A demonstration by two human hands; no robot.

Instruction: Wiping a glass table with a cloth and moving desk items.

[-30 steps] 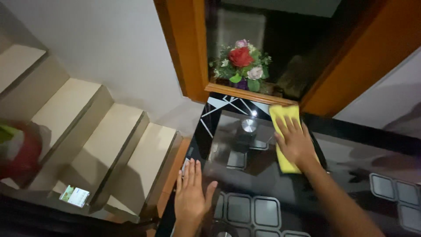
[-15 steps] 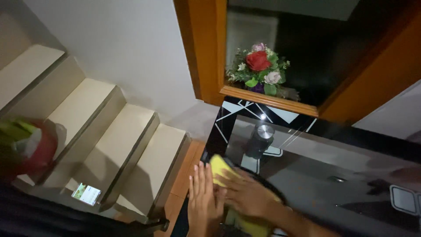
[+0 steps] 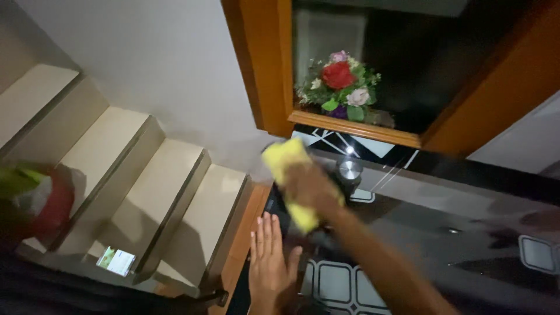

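Dark glass tabletop (image 3: 431,233) is filling the lower right of the head view. Right hand (image 3: 309,186), blurred, is pressing a yellow cloth (image 3: 286,160) flat near centre; left hand (image 3: 269,265) is lying open, bracing the edge below.

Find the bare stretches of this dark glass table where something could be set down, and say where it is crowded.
The glass table lies bare right of the forearm, between the round metal fitting and the square pattern. The left corner is crowded: the right hand presses a yellow cloth, and the left hand lies flat at the edge.
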